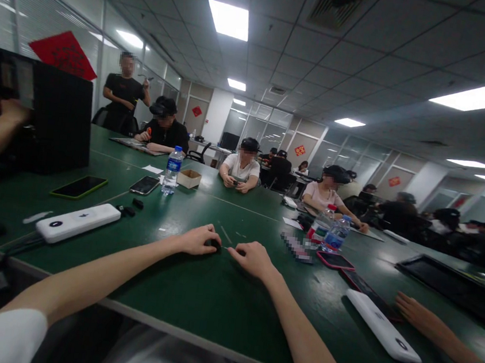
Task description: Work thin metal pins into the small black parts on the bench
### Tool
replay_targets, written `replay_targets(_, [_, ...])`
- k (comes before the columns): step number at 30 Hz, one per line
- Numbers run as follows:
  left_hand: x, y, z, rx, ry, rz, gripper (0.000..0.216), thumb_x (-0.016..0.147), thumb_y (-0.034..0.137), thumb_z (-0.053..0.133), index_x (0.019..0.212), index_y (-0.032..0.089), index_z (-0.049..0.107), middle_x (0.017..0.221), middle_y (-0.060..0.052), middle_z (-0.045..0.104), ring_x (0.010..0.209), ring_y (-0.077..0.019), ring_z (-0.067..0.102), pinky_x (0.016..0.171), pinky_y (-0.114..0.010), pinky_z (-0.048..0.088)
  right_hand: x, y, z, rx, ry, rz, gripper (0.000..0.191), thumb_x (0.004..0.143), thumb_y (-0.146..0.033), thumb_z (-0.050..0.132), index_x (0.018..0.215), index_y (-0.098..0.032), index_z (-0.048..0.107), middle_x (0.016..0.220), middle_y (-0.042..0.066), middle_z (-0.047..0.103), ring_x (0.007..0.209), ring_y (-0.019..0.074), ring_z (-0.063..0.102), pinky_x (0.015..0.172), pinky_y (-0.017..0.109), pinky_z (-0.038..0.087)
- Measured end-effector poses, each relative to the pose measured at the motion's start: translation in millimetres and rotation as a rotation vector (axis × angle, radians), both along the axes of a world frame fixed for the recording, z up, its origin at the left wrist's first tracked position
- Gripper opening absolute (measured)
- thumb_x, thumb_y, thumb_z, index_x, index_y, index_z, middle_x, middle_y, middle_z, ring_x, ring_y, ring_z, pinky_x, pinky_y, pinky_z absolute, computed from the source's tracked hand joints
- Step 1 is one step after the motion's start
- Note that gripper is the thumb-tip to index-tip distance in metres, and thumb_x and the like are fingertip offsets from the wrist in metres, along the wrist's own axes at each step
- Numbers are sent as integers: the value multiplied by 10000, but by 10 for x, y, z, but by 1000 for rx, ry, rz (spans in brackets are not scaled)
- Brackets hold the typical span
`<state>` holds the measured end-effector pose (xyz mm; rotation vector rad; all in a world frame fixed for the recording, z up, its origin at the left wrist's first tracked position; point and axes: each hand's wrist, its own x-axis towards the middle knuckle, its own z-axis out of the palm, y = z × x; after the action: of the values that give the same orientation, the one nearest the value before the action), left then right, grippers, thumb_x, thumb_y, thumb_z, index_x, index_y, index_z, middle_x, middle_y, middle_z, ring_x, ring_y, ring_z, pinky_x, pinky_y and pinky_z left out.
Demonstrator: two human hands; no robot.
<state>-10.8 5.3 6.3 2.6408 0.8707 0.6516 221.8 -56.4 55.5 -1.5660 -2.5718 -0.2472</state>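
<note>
Both my arms reach out over a green table (196,292). My left hand (198,239) is curled with its fingers closed on a small black object (215,245) resting on the table. My right hand (252,257) sits just to the right of it, fingers pinched on a thin sliver that points toward the black object; I cannot make out what the sliver is. The two hands are almost touching.
A white power bank (77,221) and small black bits (129,210) lie at left, with phones (79,186), a water bottle (172,169) and a cardboard box (189,178) beyond. Another white power bank (382,325), a co-worker's hand (417,315) and bottles (336,234) are at right. Several people sit opposite.
</note>
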Motion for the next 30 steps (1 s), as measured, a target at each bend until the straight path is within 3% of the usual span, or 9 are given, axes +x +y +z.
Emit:
replay_targets(9, [17,-96,73,-43,7,2,409,793,506,625,1106,244,646,1095,-58,537,945,-202,571,873,-303,426,-4,2,5,-7,3,3,606,912,-638,272,840,-252,734,827,35,728,747,167,641,651,234,397])
replay_targets(13, [27,-87,62,-4,20,-20,369,813,371,601,1156,236,614,1150,-66,539,984,-211,570,909,-317,419,1,-1,8,-6,14,15,615,915,-636,265,827,-242,730,807,35,723,728,162,636,635,232,394])
replay_targets(17, [34,-86,82,5,35,-59,501,753,185,572,1251,222,541,1194,-71,556,1046,-230,552,932,-333,416,4,4,-7,-3,20,22,605,916,-631,274,824,-239,725,797,32,720,717,156,634,622,229,388])
replay_targets(20, [31,-108,117,-9,47,-92,578,714,156,582,1284,222,509,1224,-72,549,1086,-245,535,956,-348,404,2,11,-21,8,12,1,591,914,-630,286,834,-246,728,810,33,724,740,166,639,628,234,386])
replay_targets(24, [26,-147,133,-2,12,-84,544,783,304,611,1307,228,487,1273,-83,502,1111,-246,522,963,-343,395,-3,9,-15,0,7,-14,598,910,-641,285,847,-246,729,818,36,725,753,167,642,626,232,386])
replay_targets(30, [33,-104,58,87,64,79,577,788,549,601,1256,225,503,1207,-88,513,970,-236,576,817,-321,432,-16,-11,11,-17,10,-16,606,911,-641,273,849,-244,728,823,37,725,757,170,637,640,237,388])
